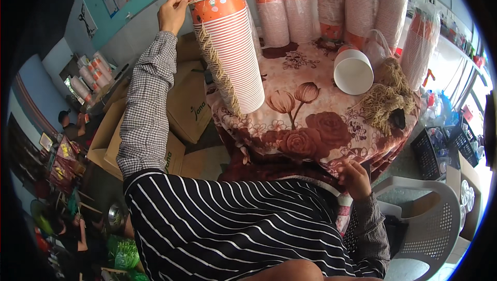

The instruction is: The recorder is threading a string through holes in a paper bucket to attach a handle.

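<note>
A tall stack of nested paper cups [233,63] stands at the table's near left, white-rimmed below and orange with small printed figures at the top. Its upper end runs out of view. Short tan cords [215,66] line its left side in a column. My left hand [173,16] is raised beside the orange part, thumb and fingers pinched on the end of a tan cord at the cup's wall. A pale band crosses the orange cup at that height. My right hand [355,180] hangs by the table's front edge, fingers loosely bent and apart, with nothing visible in it.
A flowered cloth covers the round table [290,110]. On it lie a tipped white cup [353,71] and a heap of tan cords [389,99]. Several bagged cup stacks [272,17] stand behind. Cardboard boxes [189,107] are left; a grey plastic chair [432,219] is right.
</note>
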### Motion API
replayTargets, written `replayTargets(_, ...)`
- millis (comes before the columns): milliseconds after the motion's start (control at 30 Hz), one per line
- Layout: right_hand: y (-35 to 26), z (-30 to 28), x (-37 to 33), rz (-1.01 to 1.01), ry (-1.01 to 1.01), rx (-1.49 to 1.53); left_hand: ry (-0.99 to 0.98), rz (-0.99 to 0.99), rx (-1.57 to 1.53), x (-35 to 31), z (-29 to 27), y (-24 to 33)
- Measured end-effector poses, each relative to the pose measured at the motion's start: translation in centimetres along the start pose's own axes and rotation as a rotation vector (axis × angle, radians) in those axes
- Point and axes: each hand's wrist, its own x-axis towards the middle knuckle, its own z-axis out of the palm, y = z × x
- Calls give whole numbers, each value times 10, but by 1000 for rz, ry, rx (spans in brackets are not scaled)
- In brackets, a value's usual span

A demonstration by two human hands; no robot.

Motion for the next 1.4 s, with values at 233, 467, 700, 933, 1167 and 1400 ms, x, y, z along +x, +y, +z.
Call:
replayTargets(233, 3, 2, -1, 34, 17, -19, 11, -24, -29, -16, 16, -15)
replayTargets(467, 9, 0, 1, 55, 35, -21, 8, -7, -56, -30, 22, -31)
replayTargets(700, 14, -1, 3, 65, 21, -17, 5, 14, -99, -35, 21, -30)
replayTargets(933, 15, -2, 4, 67, 23, -31, -14, 22, 6, -42, 18, -7)
replayTargets(1167, 16, -5, 5, 71, 26, -14, -47, 36, 20, -42, 15, -9)
replayTargets(1400, 15, -7, 6, 71, 34, -21, -56, 32, 2, -42, 19, -9)
